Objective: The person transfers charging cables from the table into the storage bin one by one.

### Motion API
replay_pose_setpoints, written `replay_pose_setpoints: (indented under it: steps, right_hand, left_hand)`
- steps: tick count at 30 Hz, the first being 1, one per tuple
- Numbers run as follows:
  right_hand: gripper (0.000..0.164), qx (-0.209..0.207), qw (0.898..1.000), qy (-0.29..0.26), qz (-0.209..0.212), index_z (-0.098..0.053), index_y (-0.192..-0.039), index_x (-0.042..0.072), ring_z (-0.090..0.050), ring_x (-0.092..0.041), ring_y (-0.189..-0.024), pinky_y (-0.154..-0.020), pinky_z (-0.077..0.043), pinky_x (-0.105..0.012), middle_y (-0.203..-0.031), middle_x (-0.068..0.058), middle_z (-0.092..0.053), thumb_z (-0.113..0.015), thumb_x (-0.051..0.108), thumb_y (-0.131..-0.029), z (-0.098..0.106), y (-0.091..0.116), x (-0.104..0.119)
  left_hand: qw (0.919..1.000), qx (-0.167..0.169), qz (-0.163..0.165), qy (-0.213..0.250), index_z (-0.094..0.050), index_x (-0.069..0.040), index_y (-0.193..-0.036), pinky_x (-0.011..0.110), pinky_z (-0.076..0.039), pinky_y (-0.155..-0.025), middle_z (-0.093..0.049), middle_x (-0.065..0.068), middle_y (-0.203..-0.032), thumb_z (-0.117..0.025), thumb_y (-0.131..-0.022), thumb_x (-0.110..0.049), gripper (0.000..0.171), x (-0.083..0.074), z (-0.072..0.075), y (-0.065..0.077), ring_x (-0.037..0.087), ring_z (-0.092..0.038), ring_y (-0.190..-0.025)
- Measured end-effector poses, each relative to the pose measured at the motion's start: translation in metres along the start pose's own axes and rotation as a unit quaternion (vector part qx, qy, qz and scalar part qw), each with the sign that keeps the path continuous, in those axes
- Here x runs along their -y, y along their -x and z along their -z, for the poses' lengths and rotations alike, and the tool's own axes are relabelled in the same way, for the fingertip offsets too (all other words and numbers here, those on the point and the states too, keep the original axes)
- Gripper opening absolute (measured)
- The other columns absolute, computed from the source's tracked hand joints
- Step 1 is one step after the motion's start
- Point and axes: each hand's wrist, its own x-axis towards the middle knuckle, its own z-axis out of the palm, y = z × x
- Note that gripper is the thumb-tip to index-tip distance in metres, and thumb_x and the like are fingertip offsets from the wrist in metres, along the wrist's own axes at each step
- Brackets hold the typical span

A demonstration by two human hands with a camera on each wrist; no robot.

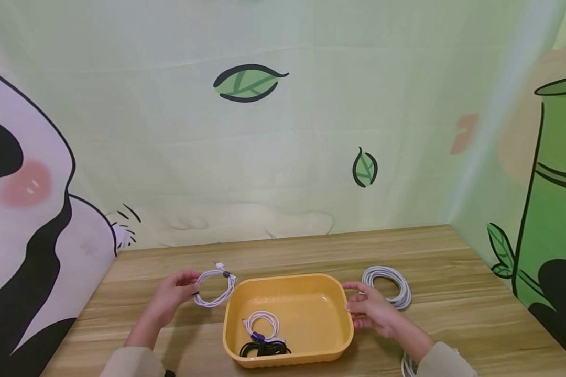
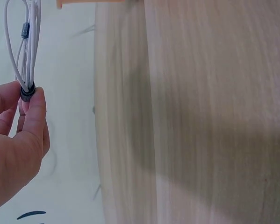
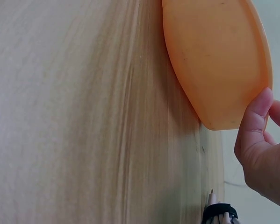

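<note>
A coiled white cable (image 1: 231, 287) hangs in my left hand (image 1: 170, 297), just off the left side of the yellow tray (image 1: 311, 327). In the left wrist view, thumb and fingers pinch the black tie (image 2: 27, 91) around the cable loops. My right hand (image 1: 374, 313) grips the tray's right rim, with the thumb on the outer wall (image 3: 219, 65) in the right wrist view. Inside the tray, toward its front left, lie a small white cable coil (image 1: 276, 324) with a dark blue tie and a bundled black cable (image 1: 272, 347).
A larger pale grey cable coil (image 1: 402, 287) lies on the wooden table (image 1: 170, 254) just behind my right hand. Part of another pale cable (image 1: 407, 365) shows beside the right sleeve. A printed backdrop (image 1: 287, 157) rises behind the table.
</note>
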Motion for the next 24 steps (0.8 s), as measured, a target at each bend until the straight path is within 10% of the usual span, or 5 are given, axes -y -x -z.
replay_pose_setpoints:
  steps: [24]
  right_hand:
    - [0.059,0.0,1.0,0.001,0.002,-0.027,-0.131,0.001,-0.05,-0.008,-0.054,-0.049,-0.045,-0.02,-0.079,-0.002,-0.049,-0.055,0.0,-0.079,0.0,0.0,0.0]
  left_hand:
    - [0.9991,0.039,-0.017,0.005,-0.046,0.013,-0.114,0.02,-0.048,-0.071,-0.054,0.005,-0.091,-0.05,-0.082,0.003,0.033,-0.01,-0.015,0.003,0.012,-0.051,-0.083]
